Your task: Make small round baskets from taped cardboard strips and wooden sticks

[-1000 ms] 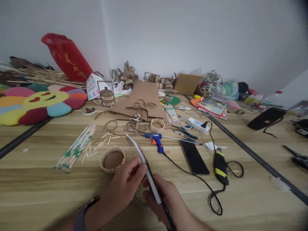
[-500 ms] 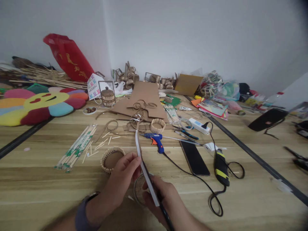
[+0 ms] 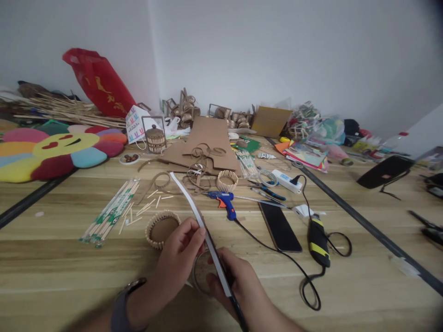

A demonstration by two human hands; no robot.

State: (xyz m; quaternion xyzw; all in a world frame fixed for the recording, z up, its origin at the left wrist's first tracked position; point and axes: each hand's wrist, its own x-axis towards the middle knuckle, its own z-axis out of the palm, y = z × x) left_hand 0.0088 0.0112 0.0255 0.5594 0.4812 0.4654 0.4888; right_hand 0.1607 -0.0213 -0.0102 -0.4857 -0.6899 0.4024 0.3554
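My left hand (image 3: pixel 183 251) pinches a long narrow white strip (image 3: pixel 188 198) between thumb and fingers. The strip's far end points up and to the left over the table. My right hand (image 3: pixel 238 281) is closed around the strip's near part, where a dark narrow length (image 3: pixel 238 313) runs along and beyond its white face. I cannot tell whether this is part of the strip or a separate tool. Partly hidden under both hands is a thin ring (image 3: pixel 199 276), perhaps a tape roll. Close to my left hand sits a round stick-walled tray with a cardboard base (image 3: pixel 162 227).
Beyond the hands lie a blue glue gun (image 3: pixel 226 203), a second stick ring (image 3: pixel 227 181) and cardboard sheets (image 3: pixel 207 138). A phone (image 3: pixel 280 226) and a corded black-yellow tool (image 3: pixel 319 242) lie to the right. Packed sticks (image 3: pixel 110 212) lie left.
The strip's far end has swung left, away from the brown curled strips. Both hands have shifted slightly right and keep their hold.
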